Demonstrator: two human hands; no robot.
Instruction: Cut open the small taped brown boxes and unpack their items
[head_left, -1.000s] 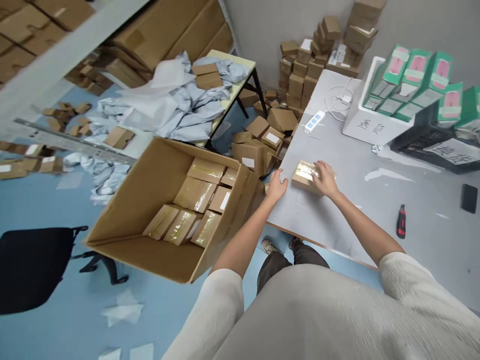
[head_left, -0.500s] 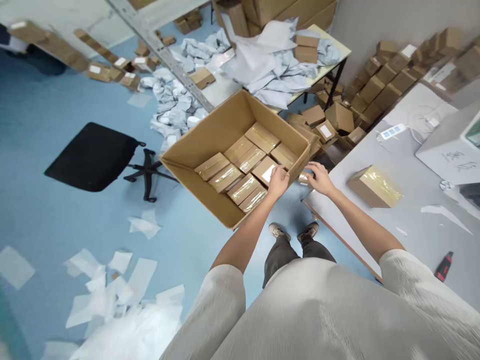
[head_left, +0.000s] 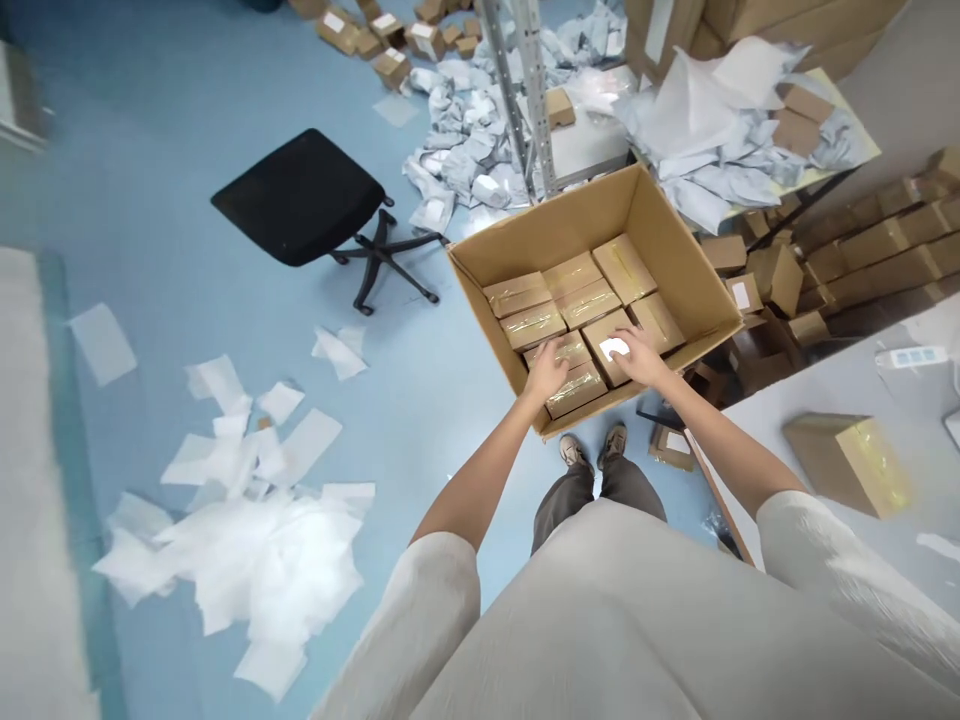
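Observation:
A large open cardboard carton stands in front of me, its inside lined with a layer of several small brown boxes sealed with shiny tape. My left hand reaches over the near wall and rests with fingers apart on a taped box at the near left. On the near right, my right hand lies on a small box bearing a white label. Its fingers are spread beside the label, and the palm partly covers that box. Neither hand visibly lifts anything.
A black chair stands left of the carton. White sheets litter the blue floor. Behind are a metal rack post and grey plastic bags. A table with a taped box is at right.
My left hand has moved from the near wall onto the small boxes. My right hand has come from outside the carton to the labelled box inside. The view has turned and shifted left.

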